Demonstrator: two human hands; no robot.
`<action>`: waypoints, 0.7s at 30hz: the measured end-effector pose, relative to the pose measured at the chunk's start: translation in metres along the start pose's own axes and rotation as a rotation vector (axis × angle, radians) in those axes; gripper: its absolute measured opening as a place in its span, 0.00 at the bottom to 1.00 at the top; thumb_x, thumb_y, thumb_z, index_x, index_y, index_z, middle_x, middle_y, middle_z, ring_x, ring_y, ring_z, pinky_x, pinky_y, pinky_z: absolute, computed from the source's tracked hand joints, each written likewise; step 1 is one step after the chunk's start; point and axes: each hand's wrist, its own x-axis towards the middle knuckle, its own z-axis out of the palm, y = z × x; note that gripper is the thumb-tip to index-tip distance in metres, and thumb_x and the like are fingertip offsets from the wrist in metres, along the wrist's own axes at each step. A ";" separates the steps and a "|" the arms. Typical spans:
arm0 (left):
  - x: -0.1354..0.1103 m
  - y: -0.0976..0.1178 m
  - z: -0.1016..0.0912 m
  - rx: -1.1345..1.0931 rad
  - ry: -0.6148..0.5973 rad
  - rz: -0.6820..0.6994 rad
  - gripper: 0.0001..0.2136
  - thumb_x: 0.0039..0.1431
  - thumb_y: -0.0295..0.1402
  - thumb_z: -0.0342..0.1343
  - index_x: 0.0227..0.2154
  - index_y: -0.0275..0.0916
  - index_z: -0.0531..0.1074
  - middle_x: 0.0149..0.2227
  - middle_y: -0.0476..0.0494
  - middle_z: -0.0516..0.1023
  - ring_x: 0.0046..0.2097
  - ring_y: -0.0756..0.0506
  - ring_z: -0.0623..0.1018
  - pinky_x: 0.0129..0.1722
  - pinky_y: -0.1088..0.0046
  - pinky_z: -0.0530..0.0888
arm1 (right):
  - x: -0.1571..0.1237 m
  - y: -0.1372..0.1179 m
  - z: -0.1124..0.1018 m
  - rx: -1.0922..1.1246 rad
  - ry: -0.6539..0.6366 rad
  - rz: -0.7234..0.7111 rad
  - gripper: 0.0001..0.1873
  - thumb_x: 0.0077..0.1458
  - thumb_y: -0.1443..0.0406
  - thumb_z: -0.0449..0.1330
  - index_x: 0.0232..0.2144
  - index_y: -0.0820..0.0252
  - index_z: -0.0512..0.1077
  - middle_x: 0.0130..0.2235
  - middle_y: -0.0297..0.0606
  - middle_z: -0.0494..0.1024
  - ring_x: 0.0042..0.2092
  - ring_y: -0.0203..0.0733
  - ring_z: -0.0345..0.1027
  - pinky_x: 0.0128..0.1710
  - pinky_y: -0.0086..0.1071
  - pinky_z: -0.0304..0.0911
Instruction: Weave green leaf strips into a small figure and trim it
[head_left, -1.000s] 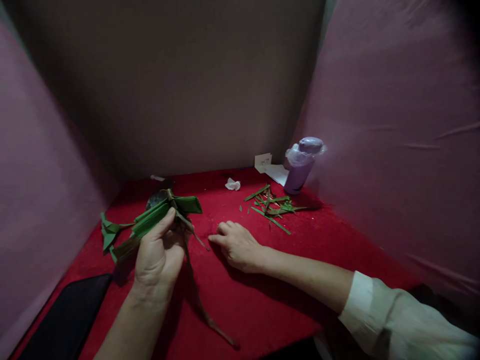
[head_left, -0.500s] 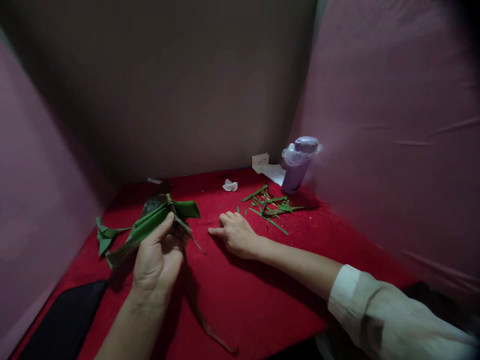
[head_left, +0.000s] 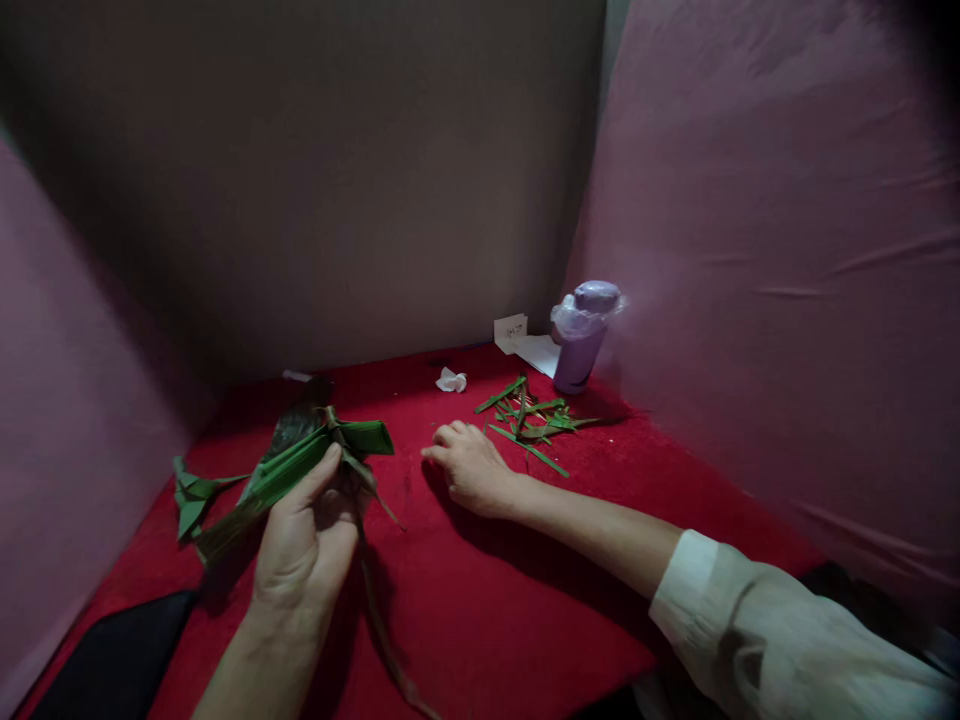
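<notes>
My left hand (head_left: 306, 545) is closed around a folded green leaf piece (head_left: 300, 460), thumb pressed on its top; leaf ends stick out to the left (head_left: 191, 497) and a brown strand (head_left: 382, 620) hangs down from it. My right hand (head_left: 469, 463) rests on the red cloth (head_left: 525, 600) with fingers curled, fingertips touching the cloth; whether it holds anything is hidden. A pile of green leaf trimmings (head_left: 525, 415) lies just beyond my right hand.
A purple bottle (head_left: 581, 335) with plastic wrap on its top stands at the back right, white paper slips (head_left: 525, 340) beside it. A crumpled white scrap (head_left: 451, 380) lies at the back middle. A black flat object (head_left: 105, 665) sits at the front left. Pinkish panels enclose the space.
My right hand has slid a little away from me, toward the leaf trimmings. My left hand keeps its hold on the folded leaf. The camera view has shifted slightly.
</notes>
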 end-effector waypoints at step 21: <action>-0.004 -0.002 0.002 0.012 -0.018 -0.046 0.14 0.57 0.14 0.47 0.33 0.33 0.76 0.24 0.49 0.80 0.25 0.53 0.79 0.29 0.81 0.77 | -0.023 0.063 -0.014 -0.039 0.050 -0.040 0.14 0.57 0.68 0.56 0.45 0.54 0.73 0.50 0.36 0.76 0.55 0.45 0.60 0.50 0.39 0.51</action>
